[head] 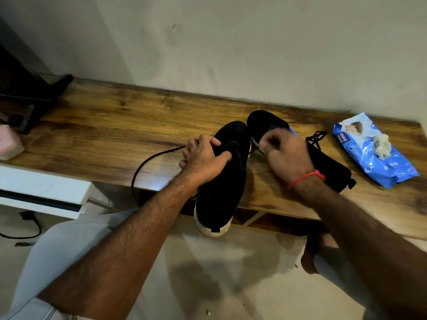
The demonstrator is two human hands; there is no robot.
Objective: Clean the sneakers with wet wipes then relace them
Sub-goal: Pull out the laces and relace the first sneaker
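A black sneaker with a white sole (221,181) lies on the wooden table (111,125), its heel hanging over the front edge. My left hand (203,158) grips its upper by the eyelets. A black lace (147,165) runs out left from that hand and loops down over the table edge. My right hand (284,151) pinches the other lace end beside the shoe's tongue. The second black sneaker (328,162) lies behind my right hand, its loose lace (316,137) bunched on top. A blue wet-wipes pack (372,155) with a crumpled used wipe (382,146) on it sits at the right.
A pink object (9,144) and a dark stand (30,93) sit at the table's left end. A white unit (44,192) stands below left, with a black cable (25,227) on the floor. A wall runs close behind the table.
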